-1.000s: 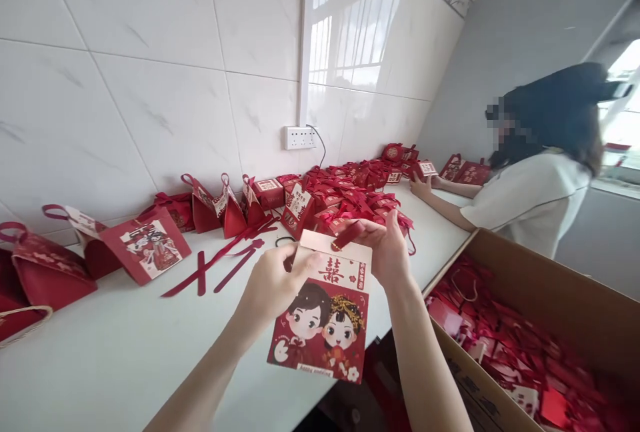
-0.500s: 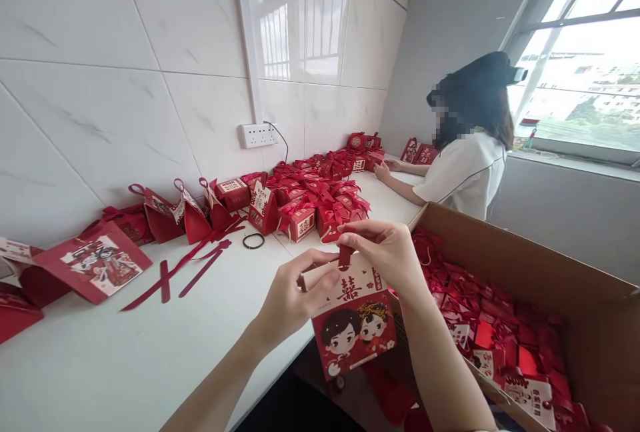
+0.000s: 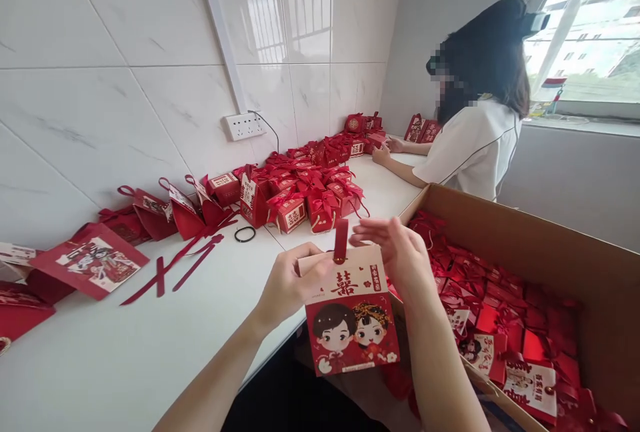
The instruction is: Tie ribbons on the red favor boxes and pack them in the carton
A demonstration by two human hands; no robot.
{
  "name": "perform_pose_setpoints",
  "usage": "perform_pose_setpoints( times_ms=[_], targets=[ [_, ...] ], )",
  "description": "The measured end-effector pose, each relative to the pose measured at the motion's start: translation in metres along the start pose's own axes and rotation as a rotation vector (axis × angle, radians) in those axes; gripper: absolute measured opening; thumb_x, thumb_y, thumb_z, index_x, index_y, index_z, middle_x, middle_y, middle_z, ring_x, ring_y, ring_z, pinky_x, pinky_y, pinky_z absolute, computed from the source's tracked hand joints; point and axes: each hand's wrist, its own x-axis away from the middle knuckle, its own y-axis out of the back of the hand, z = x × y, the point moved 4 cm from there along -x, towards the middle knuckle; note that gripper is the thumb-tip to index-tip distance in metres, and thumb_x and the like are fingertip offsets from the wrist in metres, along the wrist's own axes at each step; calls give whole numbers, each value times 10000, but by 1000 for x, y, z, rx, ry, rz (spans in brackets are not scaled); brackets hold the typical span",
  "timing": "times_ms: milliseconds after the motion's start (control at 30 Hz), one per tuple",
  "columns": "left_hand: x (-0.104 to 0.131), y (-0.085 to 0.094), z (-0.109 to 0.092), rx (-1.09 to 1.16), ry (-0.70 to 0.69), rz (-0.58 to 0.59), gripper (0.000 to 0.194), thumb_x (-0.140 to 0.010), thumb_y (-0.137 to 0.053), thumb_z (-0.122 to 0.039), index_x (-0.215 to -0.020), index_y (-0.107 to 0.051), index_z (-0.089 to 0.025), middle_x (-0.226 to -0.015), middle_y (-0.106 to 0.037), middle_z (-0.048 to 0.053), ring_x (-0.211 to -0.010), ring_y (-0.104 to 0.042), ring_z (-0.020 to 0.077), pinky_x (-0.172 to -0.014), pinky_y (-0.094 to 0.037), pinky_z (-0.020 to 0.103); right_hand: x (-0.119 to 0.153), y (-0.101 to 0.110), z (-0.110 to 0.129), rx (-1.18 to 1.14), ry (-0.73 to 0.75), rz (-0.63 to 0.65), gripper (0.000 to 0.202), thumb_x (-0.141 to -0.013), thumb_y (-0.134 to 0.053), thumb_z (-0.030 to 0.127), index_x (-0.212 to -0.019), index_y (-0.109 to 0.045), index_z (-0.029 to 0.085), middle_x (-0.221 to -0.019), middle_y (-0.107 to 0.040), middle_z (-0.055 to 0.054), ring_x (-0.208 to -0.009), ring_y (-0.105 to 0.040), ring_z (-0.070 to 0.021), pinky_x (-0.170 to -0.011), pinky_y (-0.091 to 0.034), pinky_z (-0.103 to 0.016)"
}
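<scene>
My left hand (image 3: pixel 296 280) pinches the upper left corner of a red and cream candy box (image 3: pixel 351 345) with two cartoon figures on its front. A dark red ribbon loop (image 3: pixel 341 241) stands up from the box's top edge. Beside that loop, at the box's upper right, is my right hand (image 3: pixel 400 255), its fingers stretched out and holding nothing; I cannot tell whether it touches the box's edge. The box hangs upright in front of the table's edge.
A cardboard carton (image 3: pixel 595 285) full of red boxes stands at the right. Many finished red boxes (image 3: pixel 293 215) line the white table (image 3: pixel 125 359) along the wall. Loose ribbons (image 3: pixel 197 262) and a black band (image 3: pixel 245 235) lie nearer. A co-worker (image 3: pixel 470 125) sits beyond the carton.
My right hand has let go of the ribbon loop and spread its fingers to the right. The box has turned more squarely toward me, still in my left hand.
</scene>
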Motion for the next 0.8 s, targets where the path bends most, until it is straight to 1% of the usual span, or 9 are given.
perform_pose_setpoints(
  times_ms=[133, 200, 267, 367, 433, 533, 633, 700, 800],
  targets=[
    [-2, -5, -4, 38, -112, -190, 314, -790, -612, -428, -648, -476, -183, -528, -432, -59, -465, -402, 71, -426, -333, 176, 47, 47, -39, -216, -139, -297, 274, -694, -703, 493, -749, -715, 224, -754, -691, -18, -734, -650, -176, -671, -529, -267],
    [-3, -11, -6, 40, -217, -285, 318, -797, -603, -432, -642, -477, -184, -545, -441, -52, -472, -395, 73, -429, -340, 185, 80, 57, -60, -274, -345, -299, 351, -709, -668, 539, -910, -710, 255, -878, -710, -48, -813, -654, -228, -677, -536, -323],
    [-5, -25, -9, 13, -353, -281, 309, -807, -590, -433, -648, -505, -182, -573, -503, -33, -484, -427, 80, -443, -365, 200, 109, 57, -68, -389, -540, -145, 528, -733, -538, 674, -1044, -670, 268, -964, -708, -92, -846, -655, -274, -643, -538, -379],
    [-8, -54, -8, -34, -552, -115, 286, -846, -559, -399, -656, -528, -187, -612, -603, -6, -512, -512, 95, -484, -423, 222, 137, 58, -58, -505, -744, 138, 810, -711, -275, 827, -1132, -621, 228, -1075, -674, -157, -871, -655, -311, -577, -527, -395],
    [-9, -74, -3, -14, -662, 25, 259, -866, -541, -372, -678, -537, -195, -639, -648, 8, -549, -577, 116, -513, -468, 245, 144, 73, -45, -454, -742, 148, 922, -656, -207, 871, -1143, -612, 201, -1125, -651, -180, -948, -637, -336, -643, -526, -427],
    [-8, -102, 9, 84, -802, 207, 202, -877, -525, -365, -766, -572, -203, -683, -683, 38, -624, -645, 158, -553, -525, 289, 150, 109, -33, -268, -607, 13, 884, -590, -320, 863, -1120, -620, 223, -1119, -656, -174, -977, -623, -352, -711, -512, -444],
    [-11, -122, 22, 238, -788, 220, 153, -907, -489, -332, -872, -575, -212, -771, -700, 49, -705, -669, 161, -627, -554, 306, 162, 140, -36, -226, -550, -130, 868, -633, -263, 839, -1138, -611, 225, -1075, -665, -194, -783, -655, -329, -509, -486, -380],
    [-13, -133, 25, 305, -770, 245, 85, -905, -503, -256, -927, -573, -212, -863, -707, 55, -778, -675, 156, -690, -559, 307, 171, 159, -39, -195, -550, -276, 908, -673, -148, 840, -1185, -582, 228, -1099, -653, -205, -754, -659, -338, -467, -470, -387],
    [-13, -146, 24, 252, -864, 432, 89, -896, -514, -191, -943, -589, -189, -916, -714, 79, -916, -668, 174, -804, -543, 315, 181, 186, -29, 19, -516, -469, 937, -687, -98, 840, -1259, -537, 242, -1168, -630, -196, -877, -652, -386, -625, -502, -515]
  ],
)
